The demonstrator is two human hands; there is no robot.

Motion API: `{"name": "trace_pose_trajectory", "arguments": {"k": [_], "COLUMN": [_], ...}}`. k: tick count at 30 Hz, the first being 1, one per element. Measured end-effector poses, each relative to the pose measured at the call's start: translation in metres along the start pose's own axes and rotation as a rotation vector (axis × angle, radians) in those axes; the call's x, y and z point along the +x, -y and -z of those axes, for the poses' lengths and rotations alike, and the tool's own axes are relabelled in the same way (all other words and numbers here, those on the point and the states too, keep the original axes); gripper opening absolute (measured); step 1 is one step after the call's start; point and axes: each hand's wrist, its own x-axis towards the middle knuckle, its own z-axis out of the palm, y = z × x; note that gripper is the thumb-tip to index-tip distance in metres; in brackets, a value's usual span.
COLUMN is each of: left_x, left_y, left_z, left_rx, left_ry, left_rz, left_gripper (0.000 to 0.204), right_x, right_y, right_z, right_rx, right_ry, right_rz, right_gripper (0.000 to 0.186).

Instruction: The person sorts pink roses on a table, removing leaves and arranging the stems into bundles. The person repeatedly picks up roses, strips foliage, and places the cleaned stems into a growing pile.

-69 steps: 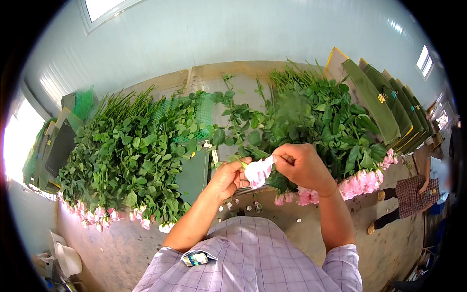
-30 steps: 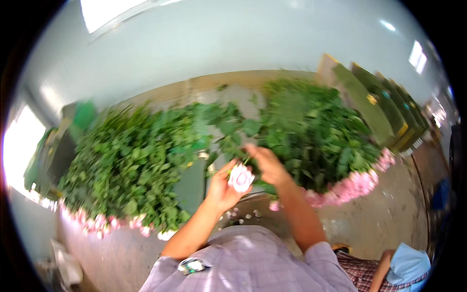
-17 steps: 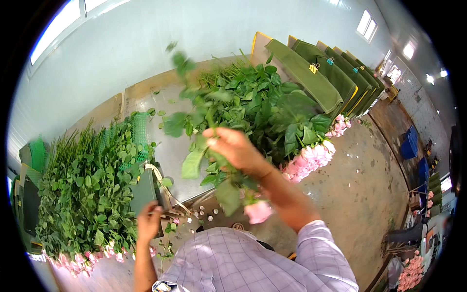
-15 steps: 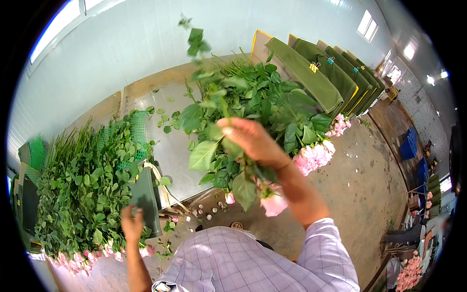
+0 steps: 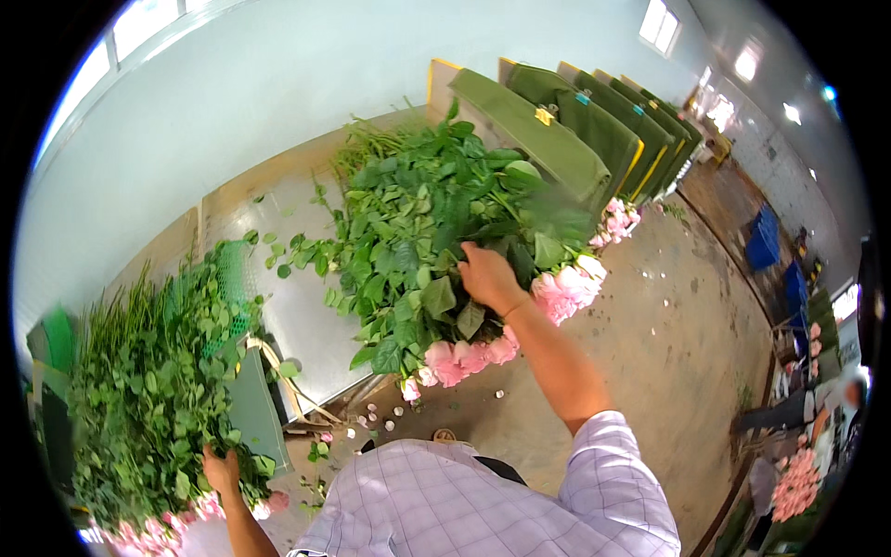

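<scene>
My right hand (image 5: 490, 278) reaches into a heap of leafy rose stems (image 5: 399, 232) on the metal table. Its fingers are curled in among the leaves, which hide what they hold. Pink rose heads (image 5: 455, 360) hang over the table edge below that hand, and a second cluster of pink roses (image 5: 566, 290) lies to its right. My left hand (image 5: 221, 472) is at the lower part of another leafy bunch of roses (image 5: 158, 390) on the left. Its thumb and finger are apart against the leaves, just above that bunch's pink heads (image 5: 158, 531).
Green cloth-covered divider panels (image 5: 534, 125) with clips stand at the back right. Between the heaps shows the metal tabletop (image 5: 311, 320). Green netting (image 5: 232, 278) borders the left bunch. Blue crates (image 5: 763, 239) stand far right, and another person (image 5: 789, 413) is at the right rim.
My right hand has lowered the rose it held up onto the heap, its blooms now beside others. The left hand has moved down and left to the leaves of the left bunch.
</scene>
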Motion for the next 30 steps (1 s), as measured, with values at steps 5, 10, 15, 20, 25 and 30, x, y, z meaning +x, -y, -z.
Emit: {"name": "trace_pose_trajectory", "arguments": {"k": [5,10,15,20,25,30], "left_x": [0.01,0.032,0.07,0.055,0.023,-0.004], "left_y": [0.002,-0.011,0.012,-0.045,-0.13,-0.118], "left_z": [0.008,-0.002,0.003,0.072,0.103,0.093], "left_rx": [0.05,0.082,-0.306,-0.616,-0.85,-1.089], "left_ry": [0.094,0.072,0.279,0.529,0.246,0.361], "left_rz": [0.116,0.057,0.19,0.079,0.087,0.353], "left_gripper": [0.071,0.066,0.064,0.059,0.061,0.016], "right_x": [-0.051,-0.118,-0.138,-0.132,-0.104,-0.083], "right_y": [0.061,0.102,0.117,0.139,0.162,0.25], "right_z": [0.024,0.009,-0.042,-0.108,-0.118,-0.167], "right_rx": [0.11,0.704,0.765,1.016,1.226,1.333], "right_ry": [-0.339,-0.196,0.343,0.573,0.547,0.847], "right_rz": [0.11,0.359,0.391,0.34,0.27,0.023], "right_gripper": [0.027,0.026,0.025,0.02,0.023,0.03]}}
